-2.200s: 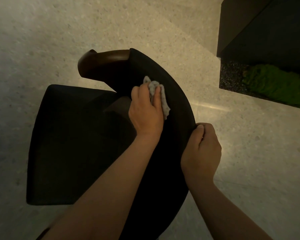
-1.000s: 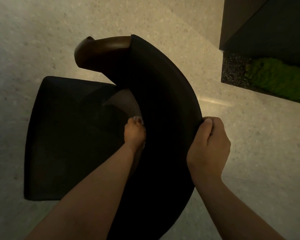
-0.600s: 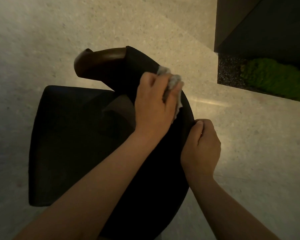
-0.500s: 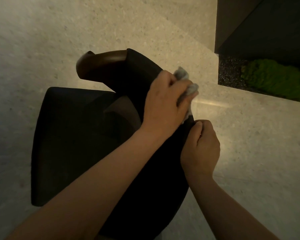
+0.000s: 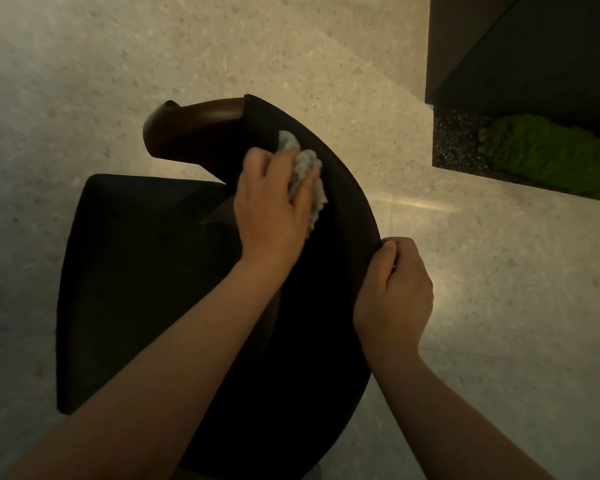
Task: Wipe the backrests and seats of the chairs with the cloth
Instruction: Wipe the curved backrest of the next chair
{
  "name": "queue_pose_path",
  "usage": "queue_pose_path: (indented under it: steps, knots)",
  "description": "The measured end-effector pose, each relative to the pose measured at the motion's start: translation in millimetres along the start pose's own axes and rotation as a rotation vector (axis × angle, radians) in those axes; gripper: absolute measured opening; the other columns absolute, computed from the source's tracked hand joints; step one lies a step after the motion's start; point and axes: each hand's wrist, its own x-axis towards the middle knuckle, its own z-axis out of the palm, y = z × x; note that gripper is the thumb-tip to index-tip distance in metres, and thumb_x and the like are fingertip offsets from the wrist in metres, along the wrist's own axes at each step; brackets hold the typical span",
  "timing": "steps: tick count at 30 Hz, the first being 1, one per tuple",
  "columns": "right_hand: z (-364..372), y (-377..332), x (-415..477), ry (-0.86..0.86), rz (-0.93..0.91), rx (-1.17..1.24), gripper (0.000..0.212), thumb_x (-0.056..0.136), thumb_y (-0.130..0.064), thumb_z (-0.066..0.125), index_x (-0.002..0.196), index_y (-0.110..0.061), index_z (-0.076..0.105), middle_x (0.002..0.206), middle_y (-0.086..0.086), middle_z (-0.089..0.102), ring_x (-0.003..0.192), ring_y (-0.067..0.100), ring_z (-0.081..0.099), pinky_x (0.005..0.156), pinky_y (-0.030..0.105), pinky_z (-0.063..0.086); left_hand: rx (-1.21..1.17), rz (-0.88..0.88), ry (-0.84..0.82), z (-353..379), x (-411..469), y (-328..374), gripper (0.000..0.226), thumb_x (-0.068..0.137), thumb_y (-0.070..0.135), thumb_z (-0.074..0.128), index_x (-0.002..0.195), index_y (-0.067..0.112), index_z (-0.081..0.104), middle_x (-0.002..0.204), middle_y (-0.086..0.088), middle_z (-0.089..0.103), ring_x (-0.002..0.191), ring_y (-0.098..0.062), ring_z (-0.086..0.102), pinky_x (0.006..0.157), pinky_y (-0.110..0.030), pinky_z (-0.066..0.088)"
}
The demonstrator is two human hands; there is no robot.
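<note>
Dark chair (image 5: 136,271) on pale speckled floor (image 5: 291,46)

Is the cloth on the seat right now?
No, the left hand presses the cloth against the curved backrest, clear of the seat.

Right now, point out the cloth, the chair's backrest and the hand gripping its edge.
cloth (image 5: 302,162): head view, crumpled grey part beyond the fingers.
backrest (image 5: 347,209): head view, bare upholstered top curve.
right hand (image 5: 395,299): head view, back of the hand.
</note>
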Motion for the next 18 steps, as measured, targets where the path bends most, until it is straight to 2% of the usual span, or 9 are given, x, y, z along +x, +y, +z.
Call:
queue_pose_path:
  steps: [2,4,7,12,14,16,18]
  knots:
    - [0.2,0.3,0.4,0.004,-0.001,-0.008,0.027,0.099,-0.026,0.032,0.082,-0.018,0.051,0.067,-0.009,0.049,0.059,0.009,0.046,0.058,0.028,0.031,-0.050,0.137,-0.048,6.2,-10.7,5.1,0.027,0.096,0.042,0.052,0.113,0.022,0.055,0.102,0.007,0.040,0.087,-0.009,0.047,0.071,-0.018,0.043]
    - [0.5,-0.1,0.6,0.010,-0.003,-0.010,0.029,0.098,-0.029,0.030,0.081,-0.018,0.051,0.067,-0.008,0.049,0.059,0.011,0.047,0.058,0.029,0.032,-0.064,0.185,-0.090,16.3,-18.1,6.6,0.030,0.095,0.039,0.054,0.116,0.019,0.057,0.102,0.001,0.045,0.087,-0.011,0.048,0.071,-0.022,0.047]
    - [0.7,0.5,-0.6,0.010,-0.007,-0.005,0.029,0.097,-0.031,0.030,0.083,-0.019,0.052,0.067,-0.008,0.050,0.059,0.010,0.048,0.058,0.031,0.037,-0.119,0.067,-0.066,26.5,-26.4,3.9,0.032,0.095,0.039,0.049,0.116,0.017,0.057,0.104,-0.006,0.050,0.089,-0.016,0.053,0.073,-0.029,0.050]
    - [-0.3,2.1,-0.1,-0.007,0.008,0.022,0.027,0.101,-0.032,0.032,0.086,-0.023,0.052,0.067,-0.012,0.050,0.060,0.005,0.049,0.056,0.025,0.034,-0.236,-0.262,0.012,40.9,-40.8,-4.9,0.037,0.096,0.050,0.037,0.115,0.023,0.054,0.108,0.004,0.048,0.091,-0.010,0.054,0.076,-0.021,0.047]
    - [-3.0,1.4,0.0,-0.021,0.006,0.032,0.027,0.101,-0.034,0.031,0.087,-0.025,0.052,0.068,-0.012,0.050,0.061,0.005,0.050,0.057,0.024,0.034,-0.215,-0.361,-0.067,41.4,-54.4,-22.7,0.038,0.095,0.053,0.032,0.115,0.028,0.051,0.109,0.011,0.044,0.091,-0.008,0.055,0.075,-0.019,0.045]
    - [-6.2,-2.1,1.6,-0.044,-0.012,0.023,0.028,0.100,-0.036,0.030,0.087,-0.026,0.052,0.069,-0.013,0.051,0.062,0.004,0.051,0.057,0.023,0.035,-0.164,-0.485,-0.256,36.9,-70.1,-57.1,0.035,0.095,0.049,0.035,0.118,0.027,0.051,0.111,0.012,0.045,0.093,-0.009,0.056,0.073,-0.021,0.044]
    - [-9.8,-7.4,7.4,-0.046,-0.046,0.009,0.027,0.099,-0.037,0.029,0.087,-0.028,0.052,0.069,-0.014,0.051,0.064,0.002,0.051,0.057,0.019,0.033,-0.161,-0.663,-0.493,26.4,-81.0,-97.0,0.030,0.100,0.038,0.042,0.116,0.018,0.056,0.115,-0.001,0.056,0.096,-0.018,0.060,0.080,-0.033,0.050]
